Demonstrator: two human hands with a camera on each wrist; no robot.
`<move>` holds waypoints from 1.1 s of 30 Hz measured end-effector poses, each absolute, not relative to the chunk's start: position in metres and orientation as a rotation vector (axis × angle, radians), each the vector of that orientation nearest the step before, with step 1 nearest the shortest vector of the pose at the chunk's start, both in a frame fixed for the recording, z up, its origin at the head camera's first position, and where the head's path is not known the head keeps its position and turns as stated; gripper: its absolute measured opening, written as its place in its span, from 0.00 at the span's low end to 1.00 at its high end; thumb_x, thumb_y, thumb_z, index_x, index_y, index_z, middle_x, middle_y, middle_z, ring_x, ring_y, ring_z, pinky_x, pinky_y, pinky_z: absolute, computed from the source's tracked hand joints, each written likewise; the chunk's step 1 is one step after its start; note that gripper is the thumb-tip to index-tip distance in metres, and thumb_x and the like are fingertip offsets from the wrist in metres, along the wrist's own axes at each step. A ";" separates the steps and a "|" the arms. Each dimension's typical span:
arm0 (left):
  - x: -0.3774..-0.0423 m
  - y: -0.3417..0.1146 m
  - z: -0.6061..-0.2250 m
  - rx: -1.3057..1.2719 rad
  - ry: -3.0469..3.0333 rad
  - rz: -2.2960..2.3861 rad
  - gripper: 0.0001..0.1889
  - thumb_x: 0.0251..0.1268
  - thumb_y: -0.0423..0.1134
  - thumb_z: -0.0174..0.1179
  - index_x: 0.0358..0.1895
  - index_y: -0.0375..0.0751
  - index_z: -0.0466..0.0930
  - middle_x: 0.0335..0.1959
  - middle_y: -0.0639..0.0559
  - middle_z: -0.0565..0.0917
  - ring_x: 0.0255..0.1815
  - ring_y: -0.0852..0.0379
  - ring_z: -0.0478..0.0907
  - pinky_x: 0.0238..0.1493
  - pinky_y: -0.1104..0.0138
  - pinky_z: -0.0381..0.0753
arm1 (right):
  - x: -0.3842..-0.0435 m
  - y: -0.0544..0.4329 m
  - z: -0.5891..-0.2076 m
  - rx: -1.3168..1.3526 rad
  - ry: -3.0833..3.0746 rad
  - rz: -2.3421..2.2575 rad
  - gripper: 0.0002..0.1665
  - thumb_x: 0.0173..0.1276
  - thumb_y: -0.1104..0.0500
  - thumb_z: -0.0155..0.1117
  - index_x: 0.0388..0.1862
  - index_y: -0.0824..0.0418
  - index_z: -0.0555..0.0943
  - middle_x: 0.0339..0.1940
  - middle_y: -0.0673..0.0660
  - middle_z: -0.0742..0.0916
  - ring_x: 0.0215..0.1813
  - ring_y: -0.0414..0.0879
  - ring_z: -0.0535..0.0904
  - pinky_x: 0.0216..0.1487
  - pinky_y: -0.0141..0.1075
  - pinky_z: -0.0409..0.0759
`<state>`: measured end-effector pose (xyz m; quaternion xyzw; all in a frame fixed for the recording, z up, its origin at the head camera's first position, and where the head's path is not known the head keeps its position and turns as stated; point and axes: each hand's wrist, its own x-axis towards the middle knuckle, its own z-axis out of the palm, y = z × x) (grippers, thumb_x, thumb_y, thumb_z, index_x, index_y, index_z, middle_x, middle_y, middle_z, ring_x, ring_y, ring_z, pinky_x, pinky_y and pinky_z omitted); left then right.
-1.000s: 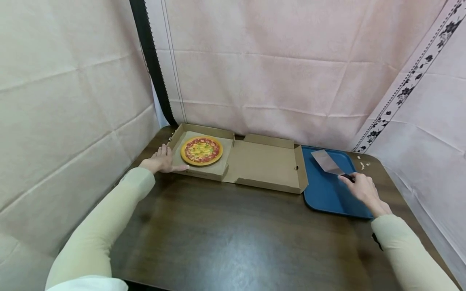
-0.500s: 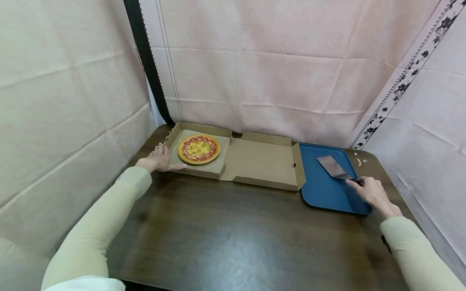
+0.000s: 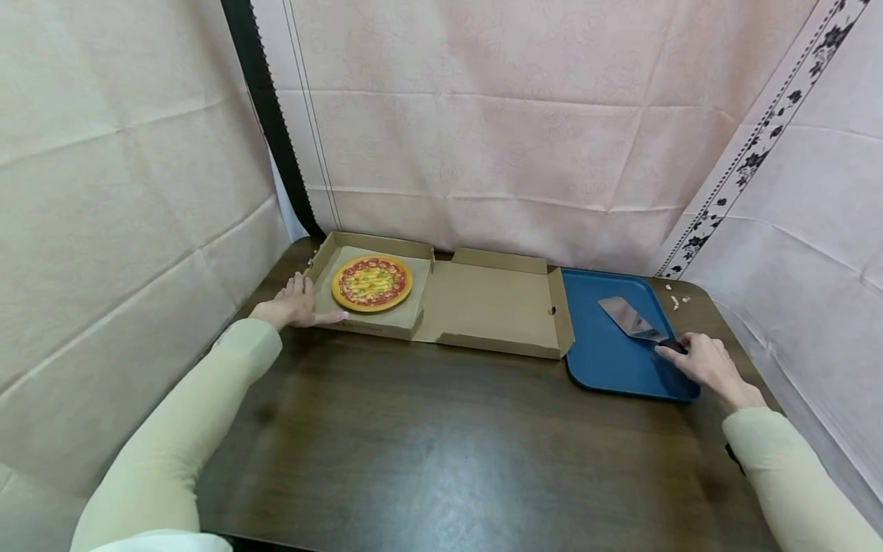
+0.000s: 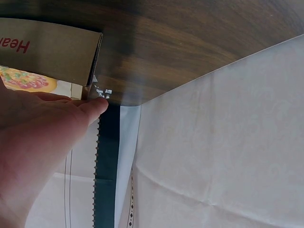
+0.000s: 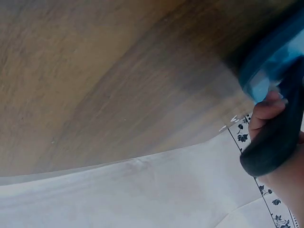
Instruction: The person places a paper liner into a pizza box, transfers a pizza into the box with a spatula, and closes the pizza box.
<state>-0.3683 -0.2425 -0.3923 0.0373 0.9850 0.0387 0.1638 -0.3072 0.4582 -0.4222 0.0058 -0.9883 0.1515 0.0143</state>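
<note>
A round pizza point(image 3: 371, 284) with a yellow crust lies on pale paper in the left half of an open cardboard pizza box point(image 3: 497, 303). My left hand point(image 3: 293, 303) is at the box's near left corner, fingers straight along its side and thumb at the front wall. The left wrist view shows that hand point(image 4: 52, 121) beside the box wall with red lettering. Over the blue tray point(image 3: 592, 364), my right hand point(image 3: 704, 360) grips the black handle of a pizza server point(image 3: 631, 319), its metal blade pointing left and away. In the right wrist view the dark handle point(image 5: 275, 142) looks blurred.
The box's right half is its lid, laid flat beside the tray. Small white scraps point(image 3: 676, 299) lie on the brown table point(image 3: 428, 429) behind the tray. Pale cloth point(image 3: 497, 153) hangs behind and on both sides.
My right hand has drawn the pizza server a little to the right and toward me over the tray. The left hand keeps its place at the box while the head view shifts slightly.
</note>
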 end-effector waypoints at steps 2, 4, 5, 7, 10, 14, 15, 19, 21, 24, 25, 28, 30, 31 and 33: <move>-0.369 -0.242 -0.393 0.113 2.811 0.106 0.69 0.53 0.81 0.42 0.70 0.14 0.35 0.72 0.16 0.34 0.75 0.24 0.36 0.76 0.41 0.45 | -0.306 0.459 -0.424 0.025 -3.062 0.424 0.39 0.68 0.41 0.59 0.47 0.80 0.75 0.37 0.76 0.83 0.35 0.62 0.79 0.36 0.54 0.77; -0.369 -0.242 -0.392 0.113 2.812 0.104 0.66 0.57 0.78 0.44 0.70 0.13 0.34 0.71 0.16 0.34 0.74 0.23 0.36 0.75 0.40 0.45 | -0.305 0.460 -0.426 0.008 -3.063 0.405 0.38 0.68 0.41 0.59 0.48 0.79 0.76 0.40 0.76 0.82 0.36 0.64 0.79 0.36 0.56 0.77; -0.367 -0.241 -0.390 0.109 2.810 0.111 0.64 0.60 0.75 0.45 0.70 0.13 0.34 0.72 0.16 0.34 0.74 0.23 0.35 0.75 0.40 0.45 | -0.305 0.460 -0.427 -0.002 -3.064 0.399 0.38 0.68 0.40 0.59 0.49 0.78 0.76 0.40 0.76 0.82 0.37 0.64 0.79 0.35 0.56 0.77; -0.368 -0.240 -0.389 0.102 2.807 0.113 0.63 0.62 0.73 0.46 0.70 0.13 0.33 0.72 0.16 0.34 0.74 0.23 0.35 0.75 0.40 0.44 | -0.304 0.459 -0.428 -0.021 -3.063 0.385 0.39 0.67 0.39 0.59 0.49 0.77 0.77 0.40 0.75 0.83 0.36 0.63 0.79 0.32 0.53 0.76; -0.368 -0.241 -0.389 0.094 2.806 0.116 0.62 0.62 0.73 0.46 0.70 0.14 0.33 0.72 0.16 0.34 0.74 0.23 0.36 0.75 0.41 0.45 | -0.303 0.459 -0.429 -0.037 -3.063 0.372 0.38 0.66 0.38 0.59 0.48 0.75 0.78 0.39 0.73 0.84 0.33 0.60 0.79 0.27 0.48 0.75; -0.369 -0.242 -0.391 0.093 2.805 0.135 0.64 0.60 0.75 0.46 0.70 0.14 0.33 0.72 0.16 0.34 0.74 0.23 0.35 0.75 0.40 0.44 | -0.301 0.458 -0.430 -0.042 -3.070 0.362 0.38 0.66 0.38 0.60 0.48 0.75 0.78 0.38 0.73 0.84 0.32 0.58 0.78 0.24 0.44 0.73; -0.370 -0.242 -0.392 0.090 2.802 0.141 0.66 0.58 0.77 0.45 0.71 0.15 0.32 0.72 0.17 0.33 0.74 0.23 0.35 0.75 0.40 0.44 | -0.301 0.458 -0.430 -0.045 -3.073 0.363 0.38 0.66 0.38 0.60 0.48 0.75 0.78 0.37 0.72 0.84 0.32 0.58 0.78 0.23 0.43 0.72; -0.375 -0.247 -0.400 0.088 2.796 0.165 0.72 0.49 0.84 0.41 0.71 0.16 0.30 0.73 0.18 0.30 0.75 0.24 0.32 0.76 0.40 0.41 | -0.300 0.457 -0.432 -0.060 -3.079 0.371 0.38 0.66 0.38 0.60 0.49 0.75 0.78 0.39 0.73 0.83 0.32 0.57 0.78 0.23 0.42 0.71; -0.379 -0.250 -0.404 0.086 2.796 0.173 0.75 0.44 0.87 0.39 0.71 0.17 0.29 0.73 0.19 0.29 0.75 0.25 0.31 0.76 0.40 0.40 | -0.299 0.456 -0.432 -0.066 -3.080 0.377 0.38 0.66 0.38 0.60 0.49 0.76 0.77 0.39 0.74 0.83 0.32 0.57 0.78 0.23 0.41 0.71; -0.385 -0.253 -0.410 0.096 2.802 0.170 0.78 0.39 0.90 0.37 0.71 0.16 0.29 0.72 0.18 0.29 0.74 0.23 0.31 0.75 0.39 0.40 | -0.297 0.454 -0.432 -0.075 -3.084 0.382 0.37 0.67 0.40 0.60 0.49 0.76 0.78 0.39 0.74 0.83 0.30 0.56 0.78 0.22 0.39 0.70; -0.386 -0.254 -0.411 0.098 2.805 0.166 0.78 0.38 0.90 0.37 0.71 0.16 0.29 0.72 0.18 0.29 0.74 0.23 0.31 0.75 0.39 0.40 | -0.297 0.454 -0.431 -0.077 -3.085 0.382 0.37 0.67 0.40 0.60 0.48 0.77 0.78 0.39 0.74 0.83 0.30 0.55 0.78 0.21 0.39 0.70; -0.389 -0.256 -0.414 0.104 2.811 0.158 0.79 0.36 0.91 0.36 0.71 0.16 0.29 0.72 0.18 0.29 0.74 0.23 0.31 0.75 0.39 0.41 | -0.298 0.451 -0.428 -0.093 -3.085 0.370 0.35 0.66 0.40 0.60 0.43 0.76 0.79 0.33 0.71 0.83 0.28 0.54 0.76 0.21 0.39 0.69; -0.390 -0.256 -0.415 0.104 2.810 0.158 0.79 0.36 0.91 0.36 0.71 0.16 0.29 0.72 0.18 0.29 0.74 0.23 0.31 0.75 0.38 0.41 | -0.300 0.448 -0.427 -0.083 -3.053 0.315 0.34 0.65 0.40 0.61 0.38 0.75 0.79 0.30 0.71 0.81 0.28 0.57 0.75 0.21 0.42 0.68; -0.390 -0.256 -0.415 0.103 2.808 0.161 0.79 0.36 0.91 0.36 0.71 0.16 0.29 0.72 0.17 0.29 0.74 0.23 0.31 0.75 0.38 0.41 | -0.301 0.445 -0.427 -0.073 -3.031 0.281 0.34 0.65 0.40 0.61 0.36 0.74 0.78 0.30 0.71 0.80 0.30 0.60 0.74 0.23 0.45 0.68; -0.387 -0.255 -0.413 0.102 2.803 0.165 0.78 0.38 0.90 0.36 0.71 0.16 0.29 0.72 0.18 0.29 0.74 0.23 0.31 0.75 0.38 0.41 | -0.305 0.438 -0.426 -0.046 -2.968 0.223 0.34 0.65 0.41 0.61 0.37 0.76 0.78 0.32 0.73 0.79 0.34 0.66 0.71 0.27 0.51 0.68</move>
